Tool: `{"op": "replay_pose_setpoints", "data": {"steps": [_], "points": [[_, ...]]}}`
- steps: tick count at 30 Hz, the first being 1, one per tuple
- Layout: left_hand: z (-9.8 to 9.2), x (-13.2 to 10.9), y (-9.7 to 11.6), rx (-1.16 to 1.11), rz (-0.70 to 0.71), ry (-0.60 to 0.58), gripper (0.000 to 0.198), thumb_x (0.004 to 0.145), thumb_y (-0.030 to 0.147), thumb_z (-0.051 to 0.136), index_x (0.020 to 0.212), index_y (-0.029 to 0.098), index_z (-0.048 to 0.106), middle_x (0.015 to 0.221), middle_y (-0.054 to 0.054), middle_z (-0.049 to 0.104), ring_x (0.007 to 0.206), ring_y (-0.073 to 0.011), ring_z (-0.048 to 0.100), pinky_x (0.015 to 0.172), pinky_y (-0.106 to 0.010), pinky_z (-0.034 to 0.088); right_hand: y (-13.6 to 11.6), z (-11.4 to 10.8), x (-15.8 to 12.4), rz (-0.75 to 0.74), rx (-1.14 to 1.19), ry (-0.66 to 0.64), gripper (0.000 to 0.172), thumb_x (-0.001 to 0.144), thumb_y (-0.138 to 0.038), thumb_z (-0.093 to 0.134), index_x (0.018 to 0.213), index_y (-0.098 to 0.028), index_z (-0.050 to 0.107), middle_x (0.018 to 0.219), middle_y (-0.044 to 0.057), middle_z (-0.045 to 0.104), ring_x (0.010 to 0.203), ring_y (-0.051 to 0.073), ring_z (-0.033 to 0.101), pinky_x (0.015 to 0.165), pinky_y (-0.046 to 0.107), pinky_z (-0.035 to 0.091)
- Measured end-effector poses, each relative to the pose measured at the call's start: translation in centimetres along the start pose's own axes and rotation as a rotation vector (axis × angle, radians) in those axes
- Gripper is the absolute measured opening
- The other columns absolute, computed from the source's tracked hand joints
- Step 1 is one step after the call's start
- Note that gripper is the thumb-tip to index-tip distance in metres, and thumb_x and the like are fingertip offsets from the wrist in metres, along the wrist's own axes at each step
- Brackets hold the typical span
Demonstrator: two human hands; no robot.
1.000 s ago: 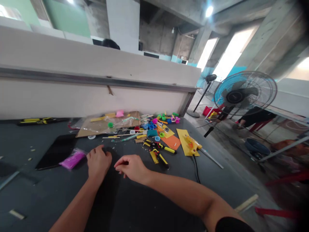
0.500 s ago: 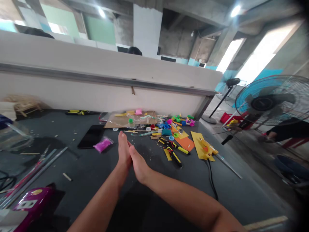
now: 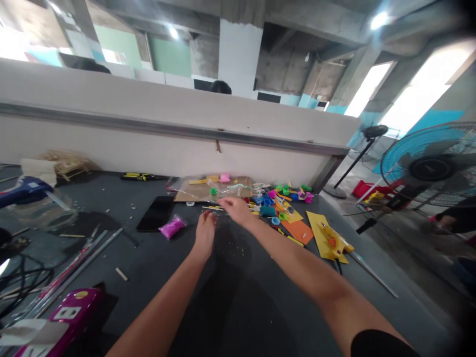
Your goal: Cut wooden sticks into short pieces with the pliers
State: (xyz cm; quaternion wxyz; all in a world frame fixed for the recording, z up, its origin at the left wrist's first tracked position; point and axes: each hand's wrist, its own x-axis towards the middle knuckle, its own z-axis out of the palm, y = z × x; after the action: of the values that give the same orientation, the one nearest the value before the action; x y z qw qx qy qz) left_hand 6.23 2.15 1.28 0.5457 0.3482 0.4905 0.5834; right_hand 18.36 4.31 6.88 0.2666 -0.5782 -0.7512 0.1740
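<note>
My left hand (image 3: pixel 206 234) is raised above the dark table, its fingers loosely bent and apart, with no object visible in it. To its right and a little farther out, my right hand (image 3: pixel 237 210) has thumb and fingertips drawn together; whatever they hold, if anything, is too small to make out. Its fingertips are close to some thin sticks (image 3: pixel 213 208) and the front edge of a cardboard sheet (image 3: pixel 193 195). On that sheet sit a green ball (image 3: pixel 213 191) and a pink lump (image 3: pixel 224 177). A bag of magenta clay (image 3: pixel 173 226) lies left of my left hand, against a black phone (image 3: pixel 154 214).
Colourful small parts (image 3: pixel 267 201) crowd the back right, beside orange paper (image 3: pixel 298 232) and a yellow glue gun (image 3: pixel 336 243). Silver rods (image 3: pixel 85 265), a purple device (image 3: pixel 76 310) and a blue glue gun (image 3: pixel 28 191) are at left. A fan (image 3: pixel 429 168) stands beyond the table.
My hands were pressed palm to palm and have come apart. The right hand has moved forward toward the sticks, fingertips closing together; the left stays near the middle. The view has shifted left.
</note>
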Motion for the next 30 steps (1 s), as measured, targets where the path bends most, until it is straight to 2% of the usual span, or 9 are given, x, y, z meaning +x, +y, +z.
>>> {"op": "replay_pose_setpoints", "data": {"steps": [4,10,15,17,19,22,25,27,30], "points": [[0.3,-0.1,-1.1,-0.007,-0.157,-0.091,0.010,0.073,0.018,0.055,0.079,0.012,0.059,0.067,-0.006,0.063,0.058,-0.0136,0.061,0.064,-0.032,0.051,4.8,-3.8,5.2,0.103,-0.169,0.130,0.042,0.083,-0.014,0.045,0.125,-0.011,0.047,0.129,0.016,0.047,0.116,0.024,0.041,0.097,0.036,0.027],[-0.8,-1.5,-0.8,-0.010,-0.199,-0.095,0.007,0.067,0.012,0.059,0.075,0.011,0.060,0.066,-0.005,0.063,0.059,-0.0121,0.061,0.066,-0.029,0.051,5.9,-5.0,6.6,0.172,-0.258,0.129,0.022,0.081,-0.016,0.049,0.099,-0.014,0.063,0.101,0.013,0.063,0.100,0.023,0.052,0.082,0.031,0.036],[-0.9,-3.0,2.1,-0.115,-0.046,-0.025,0.039,0.070,0.024,0.065,0.108,0.023,0.054,0.109,-0.007,0.061,0.099,-0.0158,0.058,0.082,-0.027,0.046,2.0,-2.8,1.6,0.089,-0.224,0.124,0.024,0.089,-0.029,0.041,0.096,-0.020,0.062,0.089,0.004,0.066,0.082,0.016,0.058,0.072,0.024,0.039],[-0.7,-3.3,3.4,-0.166,-0.001,-0.032,0.044,0.072,0.030,0.064,0.114,0.026,0.050,0.115,-0.006,0.059,0.101,-0.0167,0.057,0.083,-0.027,0.045,0.0,-1.1,-1.8,-0.106,-0.162,0.006,0.021,0.088,-0.030,0.043,0.087,-0.023,0.063,0.081,0.001,0.066,0.076,0.014,0.058,0.068,0.022,0.038],[-0.8,-3.5,4.4,-0.176,-0.008,-0.066,0.038,0.073,0.035,0.062,0.107,0.023,0.053,0.098,-0.004,0.063,0.086,-0.0166,0.061,0.074,-0.028,0.048,-1.5,0.4,-4.9,-0.273,-0.117,-0.088,0.018,0.086,-0.027,0.046,0.088,-0.022,0.063,0.082,0.002,0.066,0.078,0.016,0.058,0.069,0.023,0.038],[-1.7,-3.2,4.7,-0.171,0.014,-0.034,0.020,0.075,0.036,0.059,0.085,0.019,0.058,0.056,0.005,0.049,0.054,-0.0093,0.051,0.059,-0.023,0.046,-2.2,1.6,-6.9,-0.261,-0.017,-0.153,0.018,0.086,-0.030,0.048,0.088,-0.022,0.064,0.080,0.003,0.065,0.076,0.015,0.058,0.067,0.023,0.038],[-3.0,-2.8,3.6,-0.126,-0.014,0.115,0.018,0.077,0.038,0.055,0.076,0.019,0.056,0.048,0.009,0.033,0.040,-0.0048,0.031,0.043,-0.016,0.035,-0.9,1.1,-4.9,-0.201,0.016,-0.204,0.022,0.087,-0.034,0.047,0.083,-0.022,0.065,0.077,0.001,0.065,0.073,0.014,0.057,0.065,0.023,0.038],[-3.6,-2.6,2.6,-0.087,-0.108,0.144,0.022,0.075,0.040,0.055,0.076,0.018,0.057,0.049,0.009,0.033,0.039,-0.0044,0.029,0.038,-0.015,0.027,0.4,0.4,-1.8,-0.129,-0.073,-0.066,0.025,0.090,-0.031,0.041,0.088,-0.022,0.064,0.082,0.002,0.065,0.078,0.015,0.056,0.071,0.025,0.038],[-3.9,-2.5,1.5,-0.158,-0.223,0.058,0.029,0.072,0.044,0.057,0.080,0.016,0.060,0.050,0.008,0.036,0.039,-0.0038,0.028,0.036,-0.015,0.023,2.2,-0.5,3.4,-0.090,-0.381,0.111,0.032,0.086,-0.031,0.049,0.114,-0.017,0.055,0.109,0.011,0.058,0.105,0.024,0.045,0.089,0.034,0.031]]}}
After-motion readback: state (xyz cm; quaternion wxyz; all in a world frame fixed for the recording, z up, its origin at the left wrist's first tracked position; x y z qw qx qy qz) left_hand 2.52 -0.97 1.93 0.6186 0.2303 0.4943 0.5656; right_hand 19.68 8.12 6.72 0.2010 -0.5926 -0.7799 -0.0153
